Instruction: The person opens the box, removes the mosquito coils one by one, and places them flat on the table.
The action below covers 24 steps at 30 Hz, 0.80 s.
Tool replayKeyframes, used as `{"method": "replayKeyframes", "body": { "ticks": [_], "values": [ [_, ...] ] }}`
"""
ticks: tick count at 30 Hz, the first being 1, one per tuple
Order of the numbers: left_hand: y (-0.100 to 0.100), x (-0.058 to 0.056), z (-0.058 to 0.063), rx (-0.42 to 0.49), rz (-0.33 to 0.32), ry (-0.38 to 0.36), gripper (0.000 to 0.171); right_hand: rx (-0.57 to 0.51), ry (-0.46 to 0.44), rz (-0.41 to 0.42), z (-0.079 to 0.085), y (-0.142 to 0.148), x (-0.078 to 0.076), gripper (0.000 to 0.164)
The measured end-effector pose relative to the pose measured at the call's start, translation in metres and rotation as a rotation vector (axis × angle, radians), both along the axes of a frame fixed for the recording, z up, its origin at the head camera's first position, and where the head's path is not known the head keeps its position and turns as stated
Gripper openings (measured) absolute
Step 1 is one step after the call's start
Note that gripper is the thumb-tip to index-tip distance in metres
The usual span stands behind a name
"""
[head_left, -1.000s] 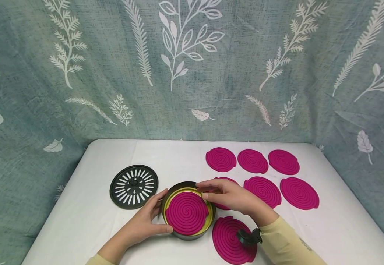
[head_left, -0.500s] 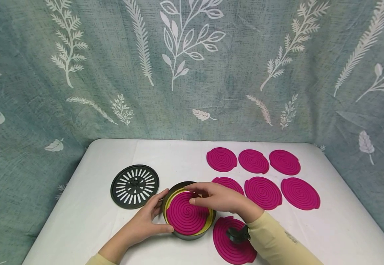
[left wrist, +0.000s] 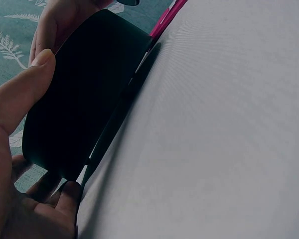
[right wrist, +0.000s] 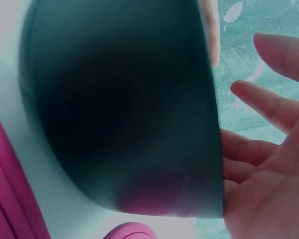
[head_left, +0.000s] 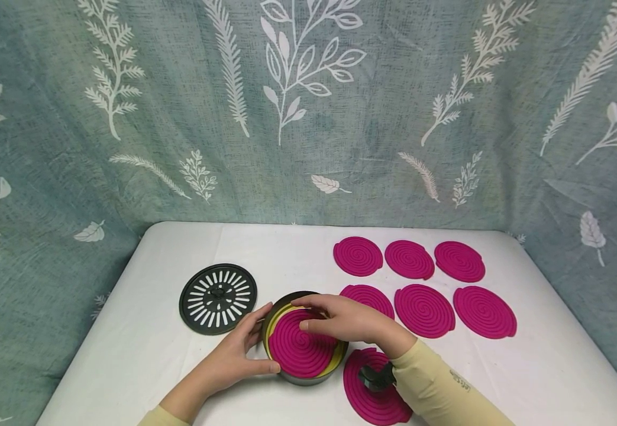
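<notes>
A dark round container stands on the table, with a yellow ring-like edge inside it. On top, within the rim, lies a magenta spiral coaster. My left hand holds the container's left side, thumb at the near rim and fingers round the far wall. The left wrist view shows the same dark wall between thumb and fingers. My right hand hovers over the far right rim, thumb and fingers apart above the coaster. In the right wrist view, some of its fingers pass behind the rim, partly hidden.
A black slotted round lid with a centre knob lies to the left. Several magenta spiral coasters lie in rows at the right, among them one coaster. Another coaster lies near, partly under the right wrist with its black camera.
My right hand has moved left over the container, its thumb now above the coaster. The left hand keeps its hold and the container stays in place.
</notes>
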<state>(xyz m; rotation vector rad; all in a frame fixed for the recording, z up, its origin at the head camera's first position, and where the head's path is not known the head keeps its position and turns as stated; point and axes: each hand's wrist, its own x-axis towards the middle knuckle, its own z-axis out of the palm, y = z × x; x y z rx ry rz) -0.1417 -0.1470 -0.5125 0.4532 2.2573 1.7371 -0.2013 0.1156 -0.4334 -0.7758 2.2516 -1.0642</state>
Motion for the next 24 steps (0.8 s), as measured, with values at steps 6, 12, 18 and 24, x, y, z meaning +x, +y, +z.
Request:
{"method": "replayKeyframes", "body": {
  "ticks": [6, 12, 18, 24],
  "values": [
    [0.0003, -0.0004, -0.0004, -0.008, -0.001, -0.009, 0.108, -0.092, -0.056, -0.027, -0.0019, 0.0032, -0.0012, 0.049],
    [0.0001, -0.0008, -0.0014, -0.010, 0.000, -0.007, 0.110, -0.141, -0.078, -0.063, -0.0041, 0.0053, -0.0026, 0.049],
    [0.0000, -0.0005, -0.0014, 0.011, -0.008, -0.005, 0.109, -0.172, -0.076, -0.098, -0.0027, 0.0074, -0.0050, 0.046],
    [-0.0004, -0.0013, -0.0014, 0.014, -0.011, 0.005, 0.109, -0.182, -0.054, -0.117, -0.0016, 0.0100, -0.0065, 0.044]
  ]
}}
